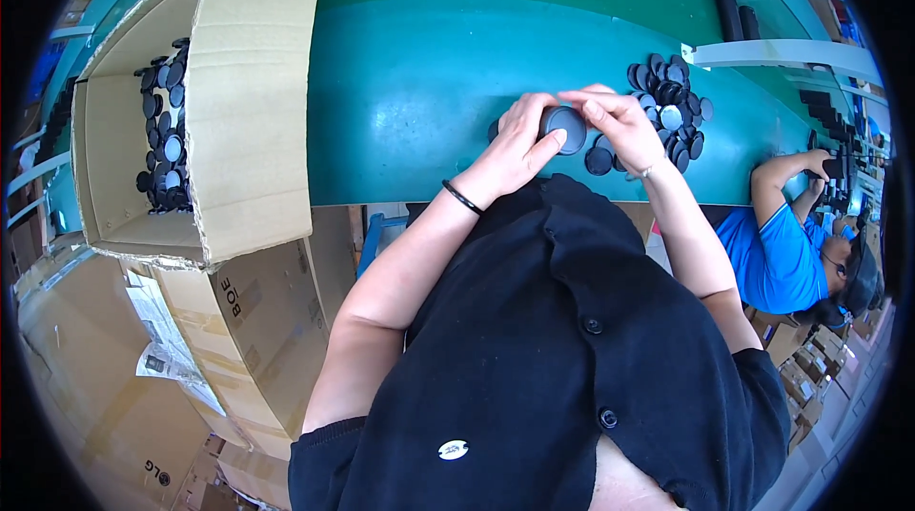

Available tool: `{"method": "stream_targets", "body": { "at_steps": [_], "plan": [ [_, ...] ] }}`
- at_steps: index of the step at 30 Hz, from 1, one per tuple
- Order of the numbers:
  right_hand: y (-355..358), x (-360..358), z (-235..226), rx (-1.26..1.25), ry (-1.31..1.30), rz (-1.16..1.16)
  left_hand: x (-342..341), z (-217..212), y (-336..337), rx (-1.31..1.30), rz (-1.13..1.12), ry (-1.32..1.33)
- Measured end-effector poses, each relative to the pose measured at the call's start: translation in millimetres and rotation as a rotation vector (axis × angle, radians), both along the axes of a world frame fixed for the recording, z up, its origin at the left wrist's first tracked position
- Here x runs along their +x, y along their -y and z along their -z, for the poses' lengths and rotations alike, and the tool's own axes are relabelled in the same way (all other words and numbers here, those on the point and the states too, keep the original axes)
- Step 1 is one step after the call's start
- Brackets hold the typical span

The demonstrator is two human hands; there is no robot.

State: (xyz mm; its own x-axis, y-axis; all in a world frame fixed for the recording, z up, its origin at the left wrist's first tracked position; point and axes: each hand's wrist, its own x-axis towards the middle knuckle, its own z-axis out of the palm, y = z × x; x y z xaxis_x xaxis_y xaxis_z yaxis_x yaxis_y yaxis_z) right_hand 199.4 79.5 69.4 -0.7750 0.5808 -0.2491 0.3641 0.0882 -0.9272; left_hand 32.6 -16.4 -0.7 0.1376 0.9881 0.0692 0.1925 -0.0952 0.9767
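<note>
Both hands meet over the green belt [419, 101] just in front of my chest. My left hand [519, 144] grips a short stack of round black caps [564, 128], thumb pressed on the face of the end cap. My right hand [620, 125] closes on the same stack from the right, fingers curled over its top. A loose black cap [599, 160] lies on the belt under my right hand. Just to the right a pile of several black caps [670, 109] rests on the belt.
An open cardboard box [248, 101] holding several black caps [164, 130] sits at the belt's left end, with more boxes [229, 339] stacked below it. A person in a blue shirt [777, 254] works at the right. A white bar [782, 53] crosses the belt.
</note>
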Motion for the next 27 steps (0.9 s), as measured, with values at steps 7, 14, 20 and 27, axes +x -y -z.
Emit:
{"method": "stream_targets", "body": {
  "at_steps": [7, 14, 20, 27],
  "plan": [
    [5, -1, 20, -0.484, 0.001, 0.159, -4, -2, 2, 0.055, -0.025, 0.024],
    [10, -21, 10, -0.610, 0.069, 0.271, -6, -1, 8, -0.068, -0.054, 0.106],
    [16, -14, 20, -0.513, 0.091, 0.229, 2, -3, 11, 0.007, -0.059, -0.040],
    [5, -21, 9, -0.684, 0.168, 0.276, -3, -4, -1, -0.087, -0.032, 0.217]
  ]
}}
